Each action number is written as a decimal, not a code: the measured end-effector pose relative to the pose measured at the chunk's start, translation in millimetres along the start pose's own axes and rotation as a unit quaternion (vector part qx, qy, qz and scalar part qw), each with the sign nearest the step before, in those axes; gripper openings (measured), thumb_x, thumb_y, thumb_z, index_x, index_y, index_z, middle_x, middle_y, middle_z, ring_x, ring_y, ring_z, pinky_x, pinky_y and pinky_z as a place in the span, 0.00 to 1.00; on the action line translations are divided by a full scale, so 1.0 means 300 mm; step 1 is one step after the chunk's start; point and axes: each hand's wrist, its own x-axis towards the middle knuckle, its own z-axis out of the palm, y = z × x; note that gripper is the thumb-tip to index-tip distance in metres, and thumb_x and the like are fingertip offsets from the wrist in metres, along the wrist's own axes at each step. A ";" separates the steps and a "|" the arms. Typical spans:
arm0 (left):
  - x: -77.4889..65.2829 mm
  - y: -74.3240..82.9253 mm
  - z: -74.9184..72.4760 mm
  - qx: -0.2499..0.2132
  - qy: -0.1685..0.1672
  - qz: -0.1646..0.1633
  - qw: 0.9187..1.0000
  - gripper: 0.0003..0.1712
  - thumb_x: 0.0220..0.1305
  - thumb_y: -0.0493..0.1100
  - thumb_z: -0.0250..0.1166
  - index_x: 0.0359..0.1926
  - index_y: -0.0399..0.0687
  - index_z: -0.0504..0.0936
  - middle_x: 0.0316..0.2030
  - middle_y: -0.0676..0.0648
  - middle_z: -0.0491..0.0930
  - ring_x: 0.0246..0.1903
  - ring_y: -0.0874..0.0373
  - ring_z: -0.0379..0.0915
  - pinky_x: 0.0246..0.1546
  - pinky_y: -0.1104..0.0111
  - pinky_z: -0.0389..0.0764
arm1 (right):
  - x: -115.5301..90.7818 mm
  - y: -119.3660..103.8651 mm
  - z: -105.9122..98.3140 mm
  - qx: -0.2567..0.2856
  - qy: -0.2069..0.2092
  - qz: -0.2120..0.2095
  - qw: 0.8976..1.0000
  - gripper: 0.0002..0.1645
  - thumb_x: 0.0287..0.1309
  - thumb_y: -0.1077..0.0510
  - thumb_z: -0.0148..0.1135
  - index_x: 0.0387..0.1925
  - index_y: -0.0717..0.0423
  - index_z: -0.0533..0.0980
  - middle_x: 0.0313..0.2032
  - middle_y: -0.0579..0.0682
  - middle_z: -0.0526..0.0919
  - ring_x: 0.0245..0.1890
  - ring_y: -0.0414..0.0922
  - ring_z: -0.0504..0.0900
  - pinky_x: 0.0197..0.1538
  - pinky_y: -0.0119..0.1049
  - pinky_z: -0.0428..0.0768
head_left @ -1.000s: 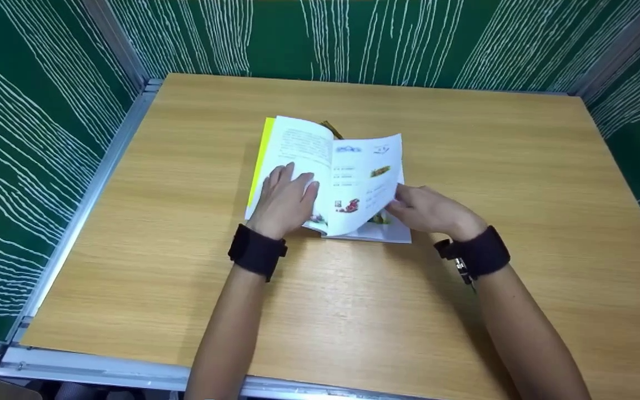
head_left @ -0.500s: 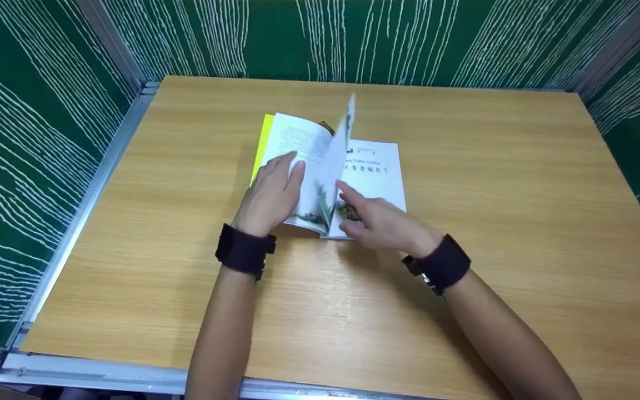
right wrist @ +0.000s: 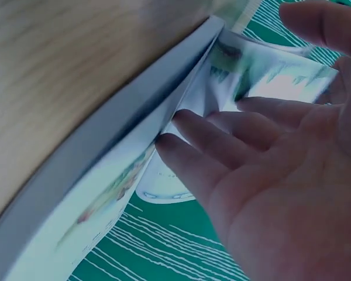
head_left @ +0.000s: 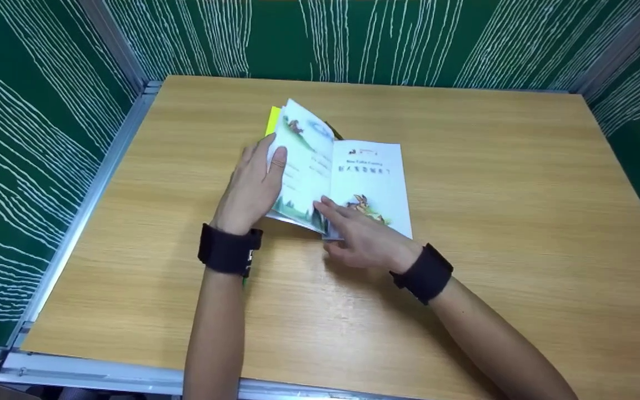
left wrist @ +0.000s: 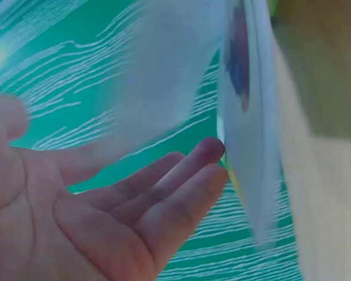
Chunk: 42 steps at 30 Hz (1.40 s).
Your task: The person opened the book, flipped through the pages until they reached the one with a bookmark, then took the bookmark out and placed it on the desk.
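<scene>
Fingers (right wrist: 213, 140) loosely outstretched, left hand (head_left: 249, 191) and right hand (head_left: 369, 239) touch the open book (head_left: 348, 182).

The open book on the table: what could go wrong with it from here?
The left-hand page looks lifted, so it might flop back over if the left hand slips. The right hand lies close to the fold, so pressing hard there could crease a page.
</scene>
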 end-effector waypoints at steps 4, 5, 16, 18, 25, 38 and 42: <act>-0.023 0.039 -0.012 0.056 0.034 0.020 0.998 0.35 0.81 0.59 0.45 0.76 0.43 0.66 0.73 0.36 0.63 0.73 0.43 0.59 0.72 0.51 0.64 | 0.005 -0.011 0.009 -0.006 -0.010 0.007 1.000 0.48 0.70 0.47 0.61 0.83 0.48 0.50 0.81 0.52 0.50 0.78 0.55 0.57 0.77 0.53 0.60; -0.029 0.051 -0.011 0.068 0.042 0.026 0.997 0.33 0.81 0.57 0.47 0.75 0.43 0.68 0.73 0.35 0.63 0.73 0.42 0.58 0.72 0.50 0.64 | 0.006 -0.013 0.010 -0.010 -0.011 0.009 1.000 0.48 0.70 0.47 0.61 0.83 0.48 0.50 0.81 0.52 0.50 0.78 0.56 0.57 0.77 0.53 0.60; -0.026 0.110 0.137 0.161 -0.100 0.045 0.981 0.28 0.79 0.43 0.47 0.74 0.40 0.70 0.76 0.33 0.60 0.77 0.37 0.53 0.77 0.49 0.55 | 0.019 -0.019 0.026 -0.081 0.011 -0.015 0.997 0.52 0.66 0.49 0.64 0.83 0.50 0.50 0.81 0.56 0.51 0.75 0.61 0.63 0.76 0.52 0.61; -0.017 0.092 0.164 0.191 -0.117 0.035 0.974 0.28 0.78 0.41 0.48 0.75 0.42 0.69 0.77 0.34 0.58 0.78 0.36 0.48 0.78 0.46 0.50 | 0.020 -0.021 0.027 -0.091 0.016 -0.021 0.996 0.51 0.65 0.49 0.64 0.82 0.52 0.51 0.80 0.58 0.52 0.74 0.61 0.64 0.76 0.51 0.62; -0.003 0.030 0.206 0.221 -0.141 -0.014 0.965 0.29 0.78 0.44 0.51 0.77 0.50 0.68 0.80 0.36 0.50 0.80 0.36 0.39 0.76 0.39 0.45 | 0.011 -0.023 0.024 -0.101 0.023 -0.043 0.994 0.50 0.63 0.51 0.64 0.80 0.61 0.54 0.79 0.63 0.55 0.72 0.63 0.66 0.74 0.53 0.64; -0.005 -0.008 0.226 0.202 -0.166 -0.032 0.965 0.33 0.78 0.49 0.55 0.80 0.56 0.61 0.82 0.36 0.43 0.80 0.37 0.36 0.74 0.35 0.48 | -0.009 0.025 -0.029 -0.063 -0.025 0.013 0.998 0.49 0.68 0.49 0.64 0.81 0.56 0.53 0.79 0.63 0.53 0.78 0.63 0.56 0.79 0.58 0.51; -0.004 -0.009 0.224 0.204 -0.164 -0.032 0.965 0.35 0.77 0.49 0.57 0.80 0.57 0.61 0.81 0.35 0.43 0.80 0.36 0.36 0.73 0.34 0.48 | -0.028 0.064 -0.078 -0.054 -0.032 0.072 0.995 0.49 0.71 0.46 0.62 0.82 0.55 0.50 0.80 0.62 0.49 0.79 0.63 0.51 0.79 0.56 0.49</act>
